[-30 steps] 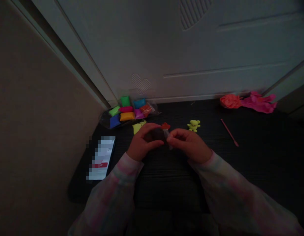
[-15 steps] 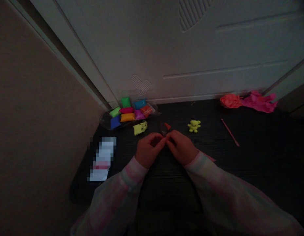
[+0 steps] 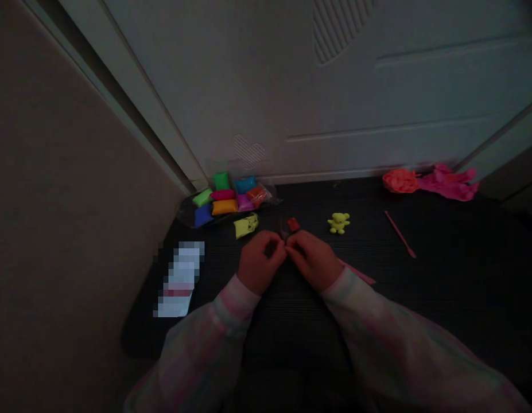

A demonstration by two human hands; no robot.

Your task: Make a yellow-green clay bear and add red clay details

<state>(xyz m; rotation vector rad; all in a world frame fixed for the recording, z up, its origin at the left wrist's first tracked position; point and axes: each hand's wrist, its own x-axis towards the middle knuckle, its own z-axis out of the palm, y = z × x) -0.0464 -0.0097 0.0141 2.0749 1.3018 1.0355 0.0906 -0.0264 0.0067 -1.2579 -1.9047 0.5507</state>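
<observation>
My left hand (image 3: pixel 260 261) and my right hand (image 3: pixel 314 261) meet over the middle of the dark table. Thumbs and forefingers of both are closed in a pinch on a small dark packet (image 3: pixel 284 229) with a clear plastic edge. Most of this packet is hidden by the fingers. Just beyond it lies a small red piece (image 3: pixel 293 224), apart from the hands. A yellow torn-looking packet (image 3: pixel 245 225) rests behind my left hand. To the right stands a small yellow bear figure (image 3: pixel 338 223). From under my right wrist sticks out a flat pink tool (image 3: pixel 359 272).
A clear bag with several coloured packets (image 3: pixel 225 207) lies at the back left. Left of my hands is a lit phone (image 3: pixel 179 281). On the right are a thin pink stick (image 3: pixel 399 234), an orange bundle (image 3: pixel 401 180) and a pink bundle (image 3: pixel 450 183). A white door panel (image 3: pixel 356 97) rises behind.
My hands have come closer together and turned, both pinching the dark packet's edge, which my left hand held more fully before. The red piece and the yellow packet are now less covered.
</observation>
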